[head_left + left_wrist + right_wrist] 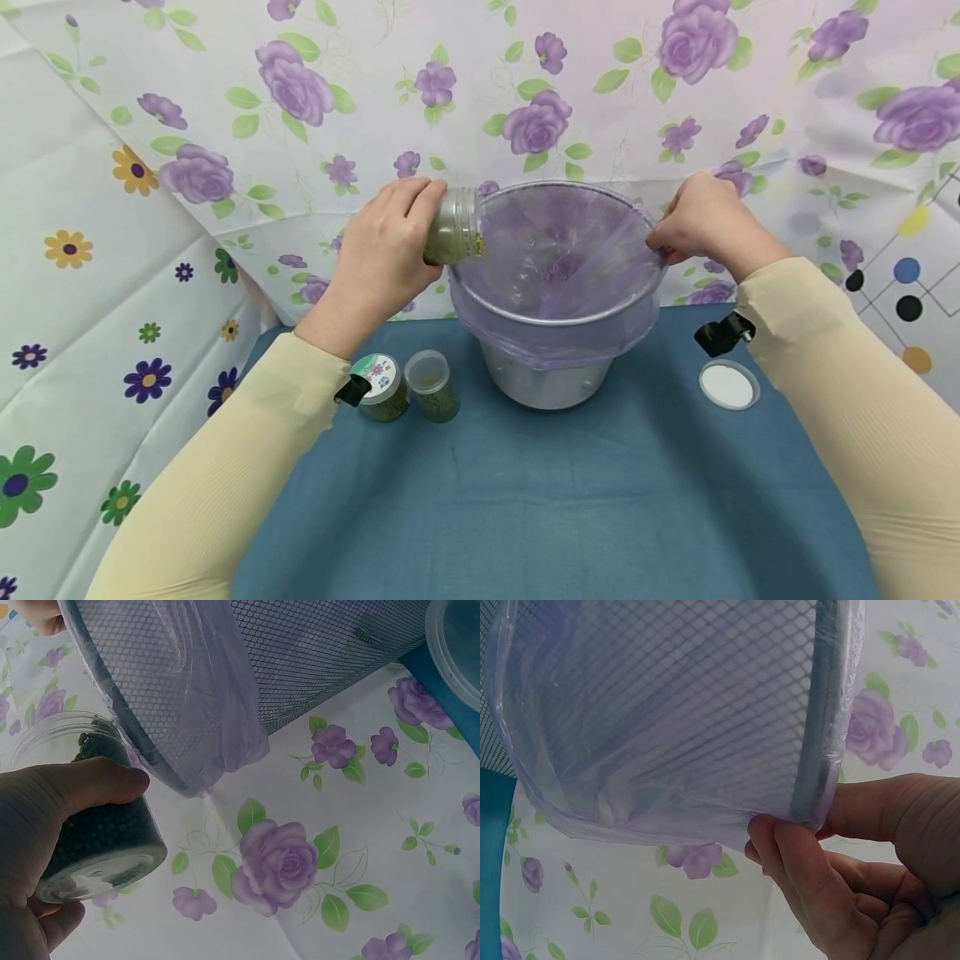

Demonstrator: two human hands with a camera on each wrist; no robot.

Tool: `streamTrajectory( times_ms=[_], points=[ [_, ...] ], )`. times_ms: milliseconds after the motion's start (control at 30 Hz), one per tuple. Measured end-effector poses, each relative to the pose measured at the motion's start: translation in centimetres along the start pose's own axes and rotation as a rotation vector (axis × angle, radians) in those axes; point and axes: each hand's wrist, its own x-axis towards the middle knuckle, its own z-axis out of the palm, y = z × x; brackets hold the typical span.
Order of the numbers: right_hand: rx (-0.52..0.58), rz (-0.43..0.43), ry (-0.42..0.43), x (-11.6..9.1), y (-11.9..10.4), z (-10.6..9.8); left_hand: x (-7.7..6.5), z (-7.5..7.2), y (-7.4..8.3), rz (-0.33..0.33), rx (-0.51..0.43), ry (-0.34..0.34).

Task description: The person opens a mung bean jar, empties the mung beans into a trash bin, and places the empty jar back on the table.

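My left hand [390,237] grips a clear jar [453,225] by its side, holding it tilted on its side with its uncovered mouth at the left rim of a metal mesh bin [543,379]. Dark green pellets [112,825] lie inside the jar in the left wrist view. A thin purple plastic bag [555,342] lines the bin and folds over its rim. On the far side, my right hand [705,218] pinches the bag and rim between thumb and fingers, as the right wrist view also shows.
On the blue cloth [525,500], left of the bin, stand a jar with a printed lid [381,379] and a clear jar [432,387], both holding greenish contents. A round white lid [729,384] lies to the right. Flowered cloth [420,125] hangs close behind.
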Motion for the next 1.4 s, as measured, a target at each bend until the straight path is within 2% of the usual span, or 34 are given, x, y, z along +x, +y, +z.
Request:
streamTrajectory(
  times_ms=[1400],
  points=[
    [0.011,-0.011,0.014,-0.1,0.03,0.08,0.25,0.09,0.2,0.013,-0.003,-0.005]
  ],
)
